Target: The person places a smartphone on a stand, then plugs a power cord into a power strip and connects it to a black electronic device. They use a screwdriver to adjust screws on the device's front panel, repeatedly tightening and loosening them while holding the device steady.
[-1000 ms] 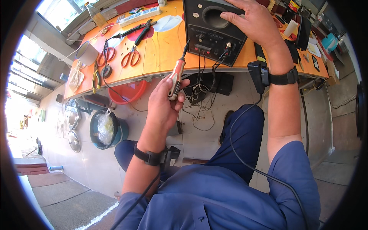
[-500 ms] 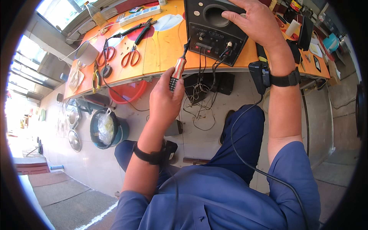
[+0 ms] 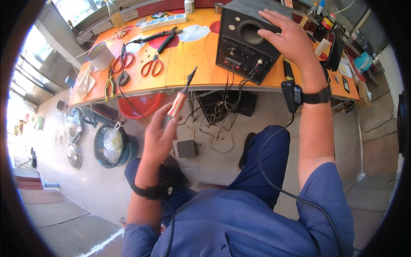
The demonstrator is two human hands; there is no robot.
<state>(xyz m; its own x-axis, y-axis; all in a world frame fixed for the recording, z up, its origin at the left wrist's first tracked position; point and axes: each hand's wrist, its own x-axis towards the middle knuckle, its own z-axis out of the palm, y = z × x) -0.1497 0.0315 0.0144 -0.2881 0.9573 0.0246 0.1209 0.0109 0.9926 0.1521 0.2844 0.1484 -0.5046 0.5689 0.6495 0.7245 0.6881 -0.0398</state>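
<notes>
My left hand [image 3: 159,138], raised in front of the table edge, is closed around a screwdriver [image 3: 177,103] with a red and white handle. Its dark tip points up and away, apart from everything. At the table's front stands a black speaker [image 3: 244,53], its panel with a round port and knobs facing me. My right hand [image 3: 291,36] lies on the speaker's upper right part, fingers stretched out and thumb beside the port. Cables [image 3: 233,77] run from the lower panel down over the table edge.
Left on the orange table [image 3: 188,64] lie red-handled scissors [image 3: 152,67], pliers [image 3: 109,85], a soldering-iron-like black tool with green-handled cutters [image 3: 167,40], a power strip [image 3: 164,22] and a white mug [image 3: 101,56]. Below are a red basin [image 3: 139,107], a bucket [image 3: 132,150] and tangled wires [image 3: 220,113].
My left hand has drawn the screwdriver back from the speaker panel, down and to the left. My right hand stays on the speaker. The whole view has shifted slightly.
</notes>
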